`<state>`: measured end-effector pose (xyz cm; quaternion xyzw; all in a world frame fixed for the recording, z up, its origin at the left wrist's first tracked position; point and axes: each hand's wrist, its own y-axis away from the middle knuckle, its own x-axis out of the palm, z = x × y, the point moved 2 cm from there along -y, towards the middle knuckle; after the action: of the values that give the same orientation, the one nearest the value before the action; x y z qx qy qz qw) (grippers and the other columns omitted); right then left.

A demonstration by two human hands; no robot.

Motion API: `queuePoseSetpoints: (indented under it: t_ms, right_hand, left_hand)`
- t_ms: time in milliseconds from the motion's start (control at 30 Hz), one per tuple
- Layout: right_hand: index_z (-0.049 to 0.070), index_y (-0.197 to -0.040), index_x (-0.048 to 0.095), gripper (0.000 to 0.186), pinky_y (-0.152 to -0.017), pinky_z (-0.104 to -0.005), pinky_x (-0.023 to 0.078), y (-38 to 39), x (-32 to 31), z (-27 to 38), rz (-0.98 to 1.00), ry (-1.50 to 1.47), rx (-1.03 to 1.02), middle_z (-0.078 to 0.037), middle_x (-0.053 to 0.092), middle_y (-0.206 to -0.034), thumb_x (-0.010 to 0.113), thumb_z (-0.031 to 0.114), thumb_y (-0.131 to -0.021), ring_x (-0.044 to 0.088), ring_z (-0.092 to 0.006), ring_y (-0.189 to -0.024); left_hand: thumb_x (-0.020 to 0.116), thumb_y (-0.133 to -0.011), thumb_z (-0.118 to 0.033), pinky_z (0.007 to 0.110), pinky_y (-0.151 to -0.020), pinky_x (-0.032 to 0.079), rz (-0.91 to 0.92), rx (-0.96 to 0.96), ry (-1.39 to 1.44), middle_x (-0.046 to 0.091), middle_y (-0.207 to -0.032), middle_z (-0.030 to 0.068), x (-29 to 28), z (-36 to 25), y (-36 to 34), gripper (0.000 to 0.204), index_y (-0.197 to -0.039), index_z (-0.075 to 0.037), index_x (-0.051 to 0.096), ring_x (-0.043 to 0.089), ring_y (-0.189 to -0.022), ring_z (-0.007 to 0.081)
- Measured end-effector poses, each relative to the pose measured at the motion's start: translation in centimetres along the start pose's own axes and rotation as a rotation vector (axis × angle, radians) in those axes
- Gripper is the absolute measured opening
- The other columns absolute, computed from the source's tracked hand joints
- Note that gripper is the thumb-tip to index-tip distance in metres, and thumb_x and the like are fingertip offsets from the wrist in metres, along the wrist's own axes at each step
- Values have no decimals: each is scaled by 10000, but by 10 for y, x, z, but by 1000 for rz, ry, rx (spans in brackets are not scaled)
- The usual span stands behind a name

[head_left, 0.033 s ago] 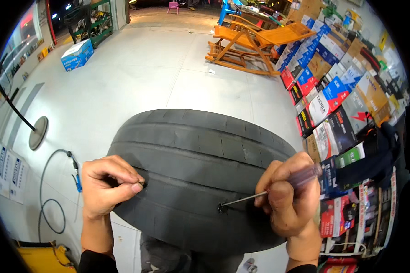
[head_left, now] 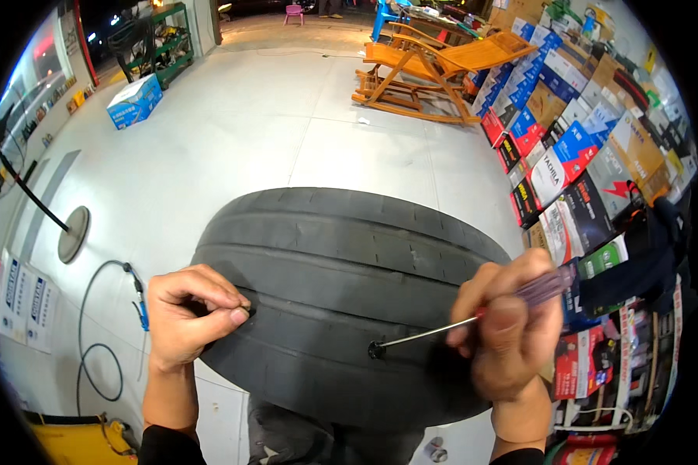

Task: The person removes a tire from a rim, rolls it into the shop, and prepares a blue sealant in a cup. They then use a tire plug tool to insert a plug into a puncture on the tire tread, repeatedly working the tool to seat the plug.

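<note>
Tire point(head_left: 318, 267): dark grey, grooved.

The right fingers point(head_left: 506, 310) grip a purple-handled tool point(head_left: 547, 288), its shaft reaching a black patch point(head_left: 376, 350) on the tire point(head_left: 310, 240).

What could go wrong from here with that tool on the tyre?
The right fingers hold the tool at a slant, its metal shaft meeting a dark patch on the tyre, so it might slip and scrape the surface. The tyre could also shift: the left fingers are pinched together over its left side rather than wrapped around it.
</note>
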<state>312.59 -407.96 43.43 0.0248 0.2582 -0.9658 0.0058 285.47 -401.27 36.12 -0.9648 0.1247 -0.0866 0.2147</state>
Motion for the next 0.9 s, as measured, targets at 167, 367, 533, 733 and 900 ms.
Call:
queuePoseSetpoints:
  t_ms: [167, 367, 533, 733, 900]
  right_hand:
    - [13, -836, 509, 143, -526, -214, 434, 0, -4, 2, -25, 18, 218, -53, 562, -697, 603, 117, -867, 545, -87, -569]
    - [24, -904, 460, 212, -475, -187, 400, 1, -14, -5, -77, -202, 359, -38, 541, -654, 602, 179, -881, 517, -74, -533]
    - [14, -886, 461, 235, -447, -189, 381, -1, -27, -8, -115, -318, 369, -43, 534, -643, 634, 170, -850, 501, -73, -497]
    - [49, -806, 373, 386, -335, -176, 294, -2, -18, -16, -258, -121, 262, -60, 448, -502, 676, 285, -771, 380, -84, -341]
    - [51, -812, 383, 395, -355, -171, 314, -1, -13, -14, -224, -155, 324, -61, 448, -499, 702, 274, -745, 410, -82, -370]
  left_hand:
    - [703, -608, 130, 234, -545, 475, 179, 88, -169, 656, -724, 148, 28, -24, -12, 178, -722, 3, 652, 628, -635, 164]
    - [727, -592, 32, 260, -555, 464, 480, 224, -271, 680, -725, 112, 80, -48, -25, 144, -712, -23, 670, 618, -610, 178]
    - [742, -612, -2, 242, -549, 466, 630, 312, -337, 689, -809, 89, 89, -47, -22, 166, -765, -37, 689, 602, -624, 165]
    - [754, -613, -9, 245, -556, 465, 658, 267, -357, 689, -816, 80, 92, -42, -28, 176, -774, -39, 688, 602, -630, 161]
    - [750, -624, -8, 245, -553, 458, 691, 251, -369, 690, -818, 82, 92, -43, -28, 167, -777, -37, 688, 599, -628, 165]
